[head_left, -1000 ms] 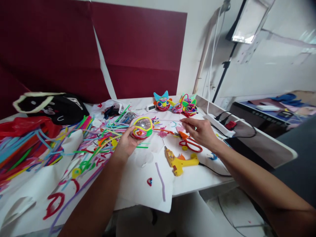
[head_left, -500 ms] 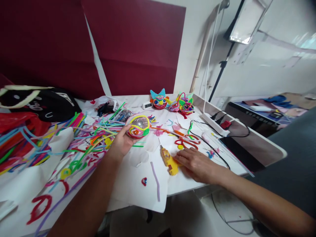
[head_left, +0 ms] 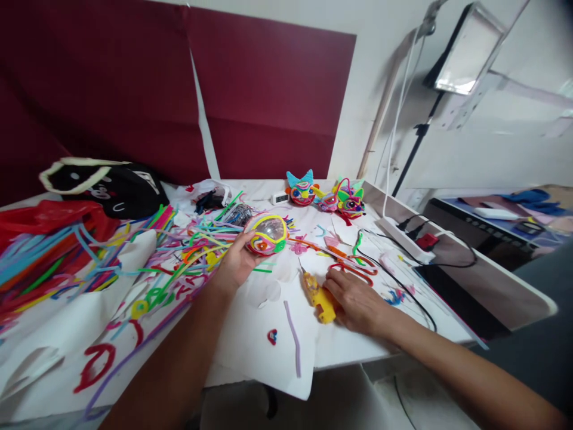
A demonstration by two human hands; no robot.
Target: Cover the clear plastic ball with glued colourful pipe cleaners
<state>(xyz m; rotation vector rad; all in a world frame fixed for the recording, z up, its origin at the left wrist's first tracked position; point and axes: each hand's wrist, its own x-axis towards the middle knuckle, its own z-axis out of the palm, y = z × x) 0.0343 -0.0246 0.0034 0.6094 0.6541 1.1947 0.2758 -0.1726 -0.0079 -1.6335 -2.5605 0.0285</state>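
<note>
In my left hand [head_left: 237,260] is a clear plastic ball [head_left: 270,230] banded with yellow, green and pink pipe cleaners, with an orange-and-white eye on its near side. My fingers curl around its left and underside. My right hand [head_left: 356,301] is closed over the handle side of a yellow glue gun [head_left: 319,297], which rests on the table, its nozzle pointing away from me. The palm hides most of the handle. Red-handled scissors [head_left: 364,272] lie just beyond these fingers. Nearer to me, a small red-and-blue piece [head_left: 272,337] and a purple pipe cleaner [head_left: 293,339] lie on white paper [head_left: 250,358].
Pipe cleaners [head_left: 192,254] crowd the left side, beside a red bag [head_left: 58,218] and a black bag [head_left: 120,191]. Several finished animal heads [head_left: 302,190] stand at the back. A power strip [head_left: 407,239] with black cables runs along the right-hand table wall.
The whole view has shifted, so everything sits further right and slightly lower. My right fingers now cover the small yellow disc that showed beside them. The ball stays in my left hand.
</note>
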